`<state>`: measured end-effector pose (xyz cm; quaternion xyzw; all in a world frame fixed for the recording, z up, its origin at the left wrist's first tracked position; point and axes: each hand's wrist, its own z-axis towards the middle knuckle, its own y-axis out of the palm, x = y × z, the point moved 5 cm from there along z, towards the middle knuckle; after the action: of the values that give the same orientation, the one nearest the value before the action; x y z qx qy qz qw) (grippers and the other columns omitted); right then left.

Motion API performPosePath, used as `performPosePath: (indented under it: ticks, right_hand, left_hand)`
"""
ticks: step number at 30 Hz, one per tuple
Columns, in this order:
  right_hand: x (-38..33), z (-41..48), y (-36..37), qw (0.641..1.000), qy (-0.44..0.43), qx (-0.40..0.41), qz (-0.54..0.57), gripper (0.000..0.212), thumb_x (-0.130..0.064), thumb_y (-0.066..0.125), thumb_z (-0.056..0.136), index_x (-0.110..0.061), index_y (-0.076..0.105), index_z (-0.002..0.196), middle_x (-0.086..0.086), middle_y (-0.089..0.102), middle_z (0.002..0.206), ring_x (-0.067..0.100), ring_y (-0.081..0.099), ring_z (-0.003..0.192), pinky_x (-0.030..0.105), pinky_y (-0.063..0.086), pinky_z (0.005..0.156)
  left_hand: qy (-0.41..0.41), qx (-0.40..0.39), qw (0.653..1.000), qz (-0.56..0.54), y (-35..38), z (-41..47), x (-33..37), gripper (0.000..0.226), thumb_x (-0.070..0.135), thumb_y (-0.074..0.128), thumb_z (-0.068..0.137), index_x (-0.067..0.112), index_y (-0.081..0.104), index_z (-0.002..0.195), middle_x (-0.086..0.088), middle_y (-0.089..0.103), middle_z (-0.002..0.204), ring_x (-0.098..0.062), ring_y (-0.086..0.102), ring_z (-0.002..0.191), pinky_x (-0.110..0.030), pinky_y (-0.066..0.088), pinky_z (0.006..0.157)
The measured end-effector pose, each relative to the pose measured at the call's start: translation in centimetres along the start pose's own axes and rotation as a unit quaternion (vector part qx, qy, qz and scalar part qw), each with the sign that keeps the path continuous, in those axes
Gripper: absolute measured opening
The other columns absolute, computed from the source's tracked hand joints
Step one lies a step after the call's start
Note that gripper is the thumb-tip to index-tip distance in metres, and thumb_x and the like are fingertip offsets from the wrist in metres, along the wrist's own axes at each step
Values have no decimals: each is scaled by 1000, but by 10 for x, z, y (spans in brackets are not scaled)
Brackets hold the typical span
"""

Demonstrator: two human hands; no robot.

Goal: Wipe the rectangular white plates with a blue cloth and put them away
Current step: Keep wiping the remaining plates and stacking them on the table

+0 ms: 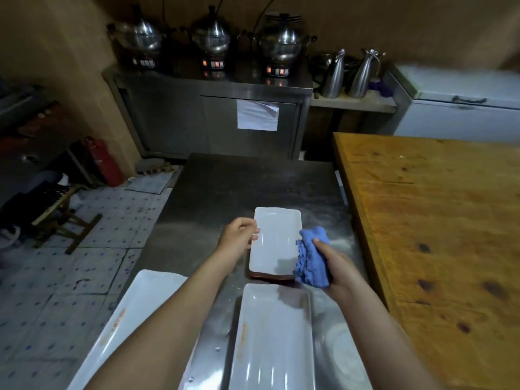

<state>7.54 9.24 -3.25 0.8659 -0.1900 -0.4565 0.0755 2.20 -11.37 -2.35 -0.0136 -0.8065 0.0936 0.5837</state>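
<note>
Curled over the left long rim of the far plate (277, 243), the left grip (239, 235) is seen with its fingers bent round the edge, so that the white dish is steadied on the steel desk (225, 187). The plate is laid with its long axis running away from the person. It is stacked on a brown-rimmed piece (270, 277), of which only the near edge is shown. Whether it is lifted clear of that piece cannot be told. Against its right long rim, toward the near end, the blue cloth (312, 257) is pressed in a bunched wad. The cloth is held fast in the right grip (334, 266), whose fingers are wrapped round it, with one fingertip shown on top. A wipe, it is judged, would be carried leftward from that rim across the dish, the right grip being the nearer to the work. Closer to the person, two more white plates are set lengthwise: the stained left plate (135, 319), then the middle plate (273, 339). Each is marked with orange smears and judged not yet wiped.
</note>
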Motion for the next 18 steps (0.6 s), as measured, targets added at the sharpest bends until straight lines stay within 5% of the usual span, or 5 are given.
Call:
performPosePath:
  ticks: [4,9,12,14,18]
  right_hand:
    - [0,25,15,999,25,16,20,26,-26,60,91,-2,66,94,13,73,78,24,70,63,34,58,56]
    - [10,52,18,996,28,80,-34,31,-26,66,86,1,65,101,20,70,95,35,66,89,49,51,89]
    - [21,64,17,993,36,103,-40,28,-26,69,84,-2,66,96,14,72,85,27,68,78,38,54,72]
    - [28,70,16,991,48,115,-38,28,-28,71,81,-3,65,93,12,72,82,25,69,75,32,53,62]
    - [36,75,17,989,51,133,-47,27,-28,71,81,-5,63,90,10,71,81,23,68,74,30,50,58]
  left_hand:
    - [-43,4,998,-48,-2,30,-15,13,18,48,92,23,58,86,-1,69,89,-9,62,74,-23,44,63]
    - [-85,38,995,-45,4,58,-42,8,13,52,89,18,57,88,-8,67,97,-13,61,75,-25,44,61]
    - [-108,43,993,-17,8,66,-62,22,18,59,88,9,57,108,-15,65,109,-25,63,92,-27,45,66]
    - [-124,29,991,-33,12,69,-70,30,22,62,88,6,56,113,-19,65,110,-22,60,84,-22,40,55]
    - [-128,-7,992,-16,19,72,-75,41,17,68,83,4,53,119,-9,60,101,-18,55,85,-23,41,64]
